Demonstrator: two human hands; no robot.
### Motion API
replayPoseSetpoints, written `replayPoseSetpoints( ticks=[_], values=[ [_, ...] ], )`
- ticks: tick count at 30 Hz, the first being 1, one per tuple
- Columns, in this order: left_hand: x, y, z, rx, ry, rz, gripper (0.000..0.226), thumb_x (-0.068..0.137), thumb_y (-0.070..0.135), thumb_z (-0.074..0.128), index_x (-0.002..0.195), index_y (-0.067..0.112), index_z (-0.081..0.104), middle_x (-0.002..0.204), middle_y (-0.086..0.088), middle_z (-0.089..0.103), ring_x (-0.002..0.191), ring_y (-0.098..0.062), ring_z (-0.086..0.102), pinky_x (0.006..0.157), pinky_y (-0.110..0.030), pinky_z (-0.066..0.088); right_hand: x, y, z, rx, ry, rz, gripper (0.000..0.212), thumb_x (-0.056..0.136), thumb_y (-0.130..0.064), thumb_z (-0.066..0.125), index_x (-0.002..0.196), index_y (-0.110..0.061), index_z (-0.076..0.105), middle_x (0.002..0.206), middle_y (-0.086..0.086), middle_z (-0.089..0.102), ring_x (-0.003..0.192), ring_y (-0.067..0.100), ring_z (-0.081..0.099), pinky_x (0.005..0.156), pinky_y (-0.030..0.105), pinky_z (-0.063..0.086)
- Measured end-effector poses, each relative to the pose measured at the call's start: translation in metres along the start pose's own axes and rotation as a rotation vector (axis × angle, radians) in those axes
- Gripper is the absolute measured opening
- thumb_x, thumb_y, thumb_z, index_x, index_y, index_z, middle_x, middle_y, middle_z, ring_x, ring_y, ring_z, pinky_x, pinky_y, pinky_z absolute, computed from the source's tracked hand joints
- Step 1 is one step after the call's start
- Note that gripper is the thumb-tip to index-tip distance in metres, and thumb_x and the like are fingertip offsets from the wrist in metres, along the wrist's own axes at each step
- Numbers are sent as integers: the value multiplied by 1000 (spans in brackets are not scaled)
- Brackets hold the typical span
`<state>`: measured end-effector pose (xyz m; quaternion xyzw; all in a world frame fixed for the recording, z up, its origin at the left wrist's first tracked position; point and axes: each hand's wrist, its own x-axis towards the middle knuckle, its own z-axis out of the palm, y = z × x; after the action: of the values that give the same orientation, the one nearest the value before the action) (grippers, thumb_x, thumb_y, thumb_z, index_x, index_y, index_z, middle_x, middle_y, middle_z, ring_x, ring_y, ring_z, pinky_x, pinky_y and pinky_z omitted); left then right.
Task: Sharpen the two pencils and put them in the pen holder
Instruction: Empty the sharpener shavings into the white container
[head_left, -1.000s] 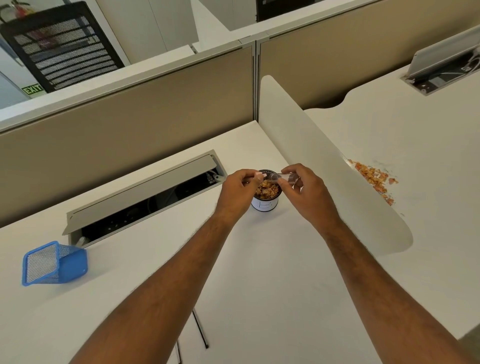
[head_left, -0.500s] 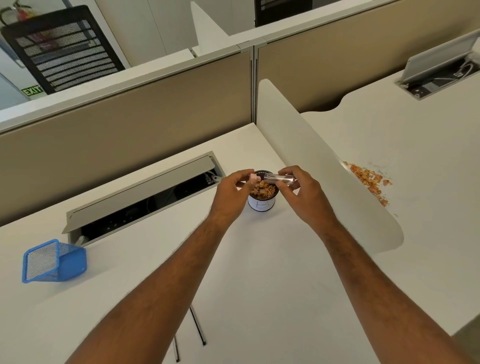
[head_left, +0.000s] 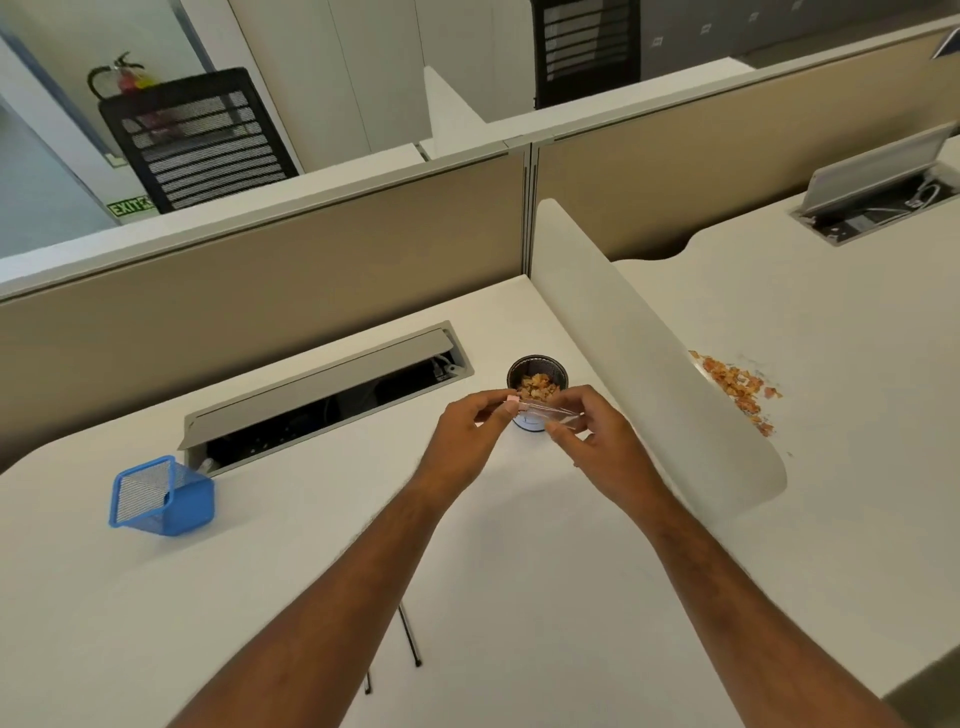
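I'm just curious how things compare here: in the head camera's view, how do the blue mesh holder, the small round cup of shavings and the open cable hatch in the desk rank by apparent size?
1. Cable hatch, clearly largest.
2. Blue mesh holder.
3. Cup of shavings, smallest, though partly hidden by the hands and farther from the camera.

Blue mesh pen holder (head_left: 162, 496), white desk (head_left: 260, 597)

Both hands (head_left: 467, 441) (head_left: 602, 441) mid-desk, blocking near side of cup of shavings (head_left: 537, 376). Curved divider (head_left: 649, 374) walls off right side; shavings pile (head_left: 737, 387) beyond it. Open cable tray (head_left: 322, 395) runs far-left, partition (head_left: 260, 291) closes far edge. Blue mesh holder (head_left: 161, 496) far left, tipped on its side, wide bare desk (head_left: 311, 519) btwn it & arms. Two pencils (head_left: 410, 636) lie near, under left forearm.
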<state>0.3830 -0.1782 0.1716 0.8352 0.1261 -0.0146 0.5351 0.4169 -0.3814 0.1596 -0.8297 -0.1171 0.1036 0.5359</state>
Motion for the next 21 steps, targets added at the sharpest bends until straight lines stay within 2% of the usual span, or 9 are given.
replayPoseSetpoints(
  ticks=[4, 5, 8, 12, 14, 17, 21],
  values=[
    [-30, -4, -6, -27, -13, -18, 30, 108, 38, 62, 133, 29, 74, 105, 37, 64, 96, 29, 60, 83, -9, 46, -24, -6, 9, 10, -33, 13, 24, 99, -25, 72, 116, -37, 61, 111, -23, 69, 101, 5, 68, 79, 35, 64],
    [-38, -5, -8, -34, -15, -23, 29, 108, 38, 62, 133, 29, 74, 106, 34, 66, 97, 26, 62, 84, -13, 49, -29, -7, 12, 9, -43, 13, 24, 98, -23, 72, 116, -35, 62, 112, -23, 70, 102, 6, 68, 81, 37, 65],
    [-64, -11, -16, -35, -29, -52, 26, 108, 37, 62, 129, 28, 75, 110, 18, 73, 102, 2, 67, 85, -19, 53, -49, -9, 19, -3, -96, 7, 26, 97, -19, 74, 111, -37, 63, 112, -27, 68, 103, 4, 68, 79, 37, 66],
    [-102, -29, -26, -81, -78, -127, 21, 107, 40, 62, 111, 29, 80, 101, 11, 80, 97, -10, 71, 78, -21, 55, -82, -11, 34, -26, -139, -10, 29, 94, -13, 76, 108, -36, 65, 110, -22, 70, 99, 2, 67, 71, 21, 57],
    [-121, -39, -29, -100, -86, -160, 21, 106, 41, 64, 108, 30, 81, 98, 10, 82, 92, -5, 72, 74, -19, 55, -98, -11, 42, -41, -153, -26, 27, 93, -12, 77, 108, -32, 66, 109, -20, 71, 96, -1, 66, 67, 15, 51],
    [-151, -51, -34, -166, -72, -185, 19, 106, 38, 66, 107, 30, 83, 98, 8, 83, 84, 2, 69, 71, -18, 53, -123, -12, 56, -27, -188, -10, 26, 91, -12, 80, 106, -30, 68, 106, -25, 70, 82, -4, 65, 64, 14, 48],
    [-188, -67, -40, -176, -74, -205, 18, 105, 37, 68, 107, 29, 84, 98, 5, 83, 81, 4, 68, 71, -18, 54, -150, -7, 70, -48, -225, -46, 26, 88, -16, 84, 102, -34, 71, 104, -19, 74, 97, 8, 71, 68, 27, 57]
  ],
)
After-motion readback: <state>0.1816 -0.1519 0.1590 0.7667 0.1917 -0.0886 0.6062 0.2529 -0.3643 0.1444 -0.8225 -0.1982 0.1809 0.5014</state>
